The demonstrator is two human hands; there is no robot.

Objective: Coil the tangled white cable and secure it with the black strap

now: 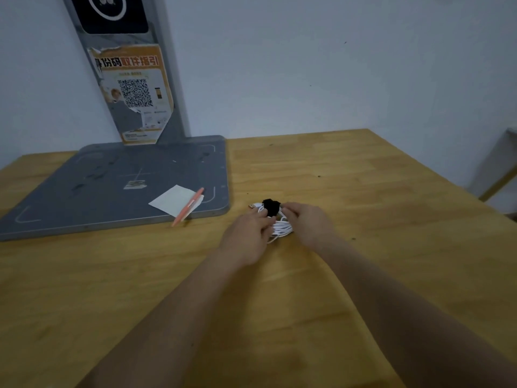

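Note:
The white cable (282,227) lies bunched in a small coil on the wooden table (363,191), between my two hands. The black strap (270,206) sits across the coil's far end, and a plug end (251,206) sticks out to its left. My left hand (247,236) holds the coil from the left, fingers curled onto the cable beside the strap. My right hand (306,222) comes in from the right and its fingertips pinch the strap's right end. Most of the coil is hidden under my fingers.
A grey metal base plate (112,186) with an upright post (131,88) bearing an orange sticker stands at the back left. A white paper slip (173,200) and an orange pen (188,207) lie on the plate's near right corner. The table edge runs along the right.

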